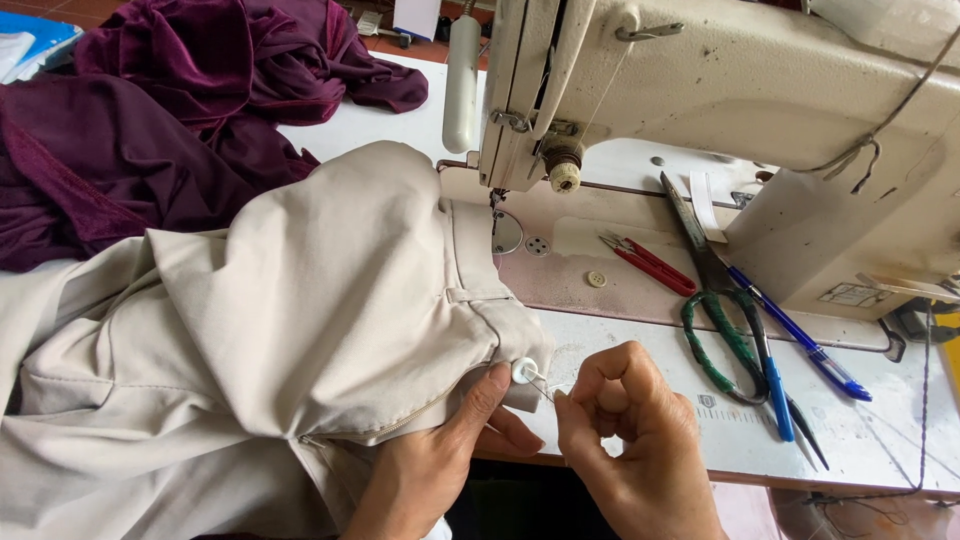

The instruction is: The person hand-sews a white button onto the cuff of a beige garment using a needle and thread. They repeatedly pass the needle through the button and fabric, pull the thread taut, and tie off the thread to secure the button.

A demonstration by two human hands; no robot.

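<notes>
White button [524, 372] already sits on the beige trousers [300, 330] waistband at the table edge, left hand [440, 455] pinching it, right hand [630, 440] pinched on thread [545, 388]; stitching looks partway, not tied off.

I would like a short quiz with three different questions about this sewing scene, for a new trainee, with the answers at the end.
1. True or false: the left hand presses a small white round button against the beige cotton trousers.
2. What does the right hand pinch? A) the red thread snips B) a thin white thread C) the blue pen
3. Name the tool with green-wrapped handles lying on the white sewing machine table.

Key
1. True.
2. B: the thin white thread runs from the button to the fingertips.
3. The large scissors with green-wrapped handles, between the red thread snips and the blue pen.
</notes>
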